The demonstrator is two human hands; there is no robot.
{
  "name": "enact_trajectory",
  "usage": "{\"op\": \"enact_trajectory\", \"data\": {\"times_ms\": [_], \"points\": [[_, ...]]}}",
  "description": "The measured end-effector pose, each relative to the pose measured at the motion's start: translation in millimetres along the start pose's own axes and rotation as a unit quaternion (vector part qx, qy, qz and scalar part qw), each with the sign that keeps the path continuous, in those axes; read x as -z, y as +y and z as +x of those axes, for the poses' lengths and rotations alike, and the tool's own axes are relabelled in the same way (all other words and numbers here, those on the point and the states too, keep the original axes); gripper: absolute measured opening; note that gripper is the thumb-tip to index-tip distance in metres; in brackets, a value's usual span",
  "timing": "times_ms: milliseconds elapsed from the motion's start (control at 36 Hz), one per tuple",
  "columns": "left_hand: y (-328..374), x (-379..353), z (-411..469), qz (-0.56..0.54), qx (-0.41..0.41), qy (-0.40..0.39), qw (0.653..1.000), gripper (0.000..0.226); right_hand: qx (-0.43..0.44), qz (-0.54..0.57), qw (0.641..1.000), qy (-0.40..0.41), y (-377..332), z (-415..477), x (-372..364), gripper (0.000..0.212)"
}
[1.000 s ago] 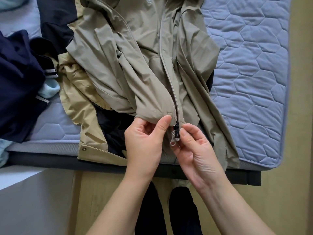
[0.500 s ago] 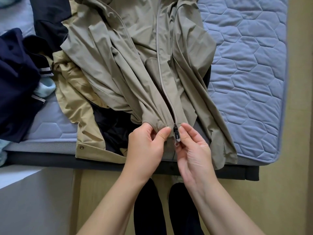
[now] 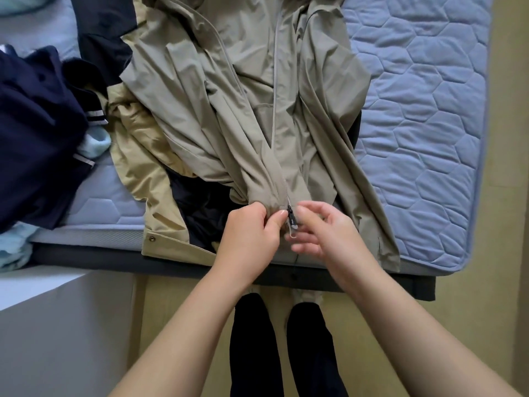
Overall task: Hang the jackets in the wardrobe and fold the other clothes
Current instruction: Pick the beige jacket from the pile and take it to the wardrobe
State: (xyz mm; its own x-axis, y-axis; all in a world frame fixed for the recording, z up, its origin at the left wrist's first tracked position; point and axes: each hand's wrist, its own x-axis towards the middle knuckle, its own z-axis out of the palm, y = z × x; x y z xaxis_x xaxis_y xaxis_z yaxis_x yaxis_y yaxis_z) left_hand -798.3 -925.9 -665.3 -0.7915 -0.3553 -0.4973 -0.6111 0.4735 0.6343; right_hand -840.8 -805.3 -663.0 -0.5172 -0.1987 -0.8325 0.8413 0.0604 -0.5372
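Jacket [image 3: 243, 96] lying zipped at mattress [image 3: 429, 138] near edge; left hand [image 3: 252, 229] pinching its fabric beside zipper pull [image 3: 292, 224]; right hand [image 3: 326, 233] hovering loosely curled just beside pull, grip not discernible.

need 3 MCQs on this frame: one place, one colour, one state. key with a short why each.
1. Where on the khaki jacket is the zipper slider? A at the collar; B mid-chest; C near the bottom hem.
2. What colour is the quilted mattress? A light blue; B red; C white.
3. What is the left hand doing? A lying flat on the mattress; B gripping jacket fabric beside the zipper; C holding a hanger.
Key: 1 C, the slider sits low, at the hem end. 2 A, the bare quilting is light blue. 3 B, its fingers curl round bunched fabric left of the slider.
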Motion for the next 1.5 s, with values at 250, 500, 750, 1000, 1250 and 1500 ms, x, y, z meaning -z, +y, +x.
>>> {"op": "enact_trajectory", "data": {"times_ms": [250,500,750,1000,1250,1500], "points": [[11.5,24.2,-0.8,0.085,-0.012,-0.063,0.994,0.046,0.233,-0.556,0.796,-0.058,-24.9,-4.6,-2.3,0.018],[-18.3,34.8,-0.6,0.124,0.003,-0.109,0.986,0.046,0.403,-0.734,0.546,0.018,-72.0,46.9,-3.3,0.018],[-28.4,53.8,35.1,0.187,0.156,-0.066,0.968,0.08,0.404,-0.785,0.47,-0.004,-108.6,62.9,-36.8,0.022],[10.7,41.5,76.1,0.298,-0.026,0.008,0.954,0.019,0.385,-0.814,0.434,-0.004,-129.9,61.8,-44.2,0.021],[-67.8,67.1,73.0,0.407,0.146,-0.138,0.891,0.007,0.384,-0.804,0.452,0.046,-171.1,91.8,-34.1,0.022],[21.0,46.4,138.4,0.285,-0.115,0.004,0.952,0.016,0.379,-0.797,0.469,0.035,-169.1,106.0,-43.4,0.023]]}}
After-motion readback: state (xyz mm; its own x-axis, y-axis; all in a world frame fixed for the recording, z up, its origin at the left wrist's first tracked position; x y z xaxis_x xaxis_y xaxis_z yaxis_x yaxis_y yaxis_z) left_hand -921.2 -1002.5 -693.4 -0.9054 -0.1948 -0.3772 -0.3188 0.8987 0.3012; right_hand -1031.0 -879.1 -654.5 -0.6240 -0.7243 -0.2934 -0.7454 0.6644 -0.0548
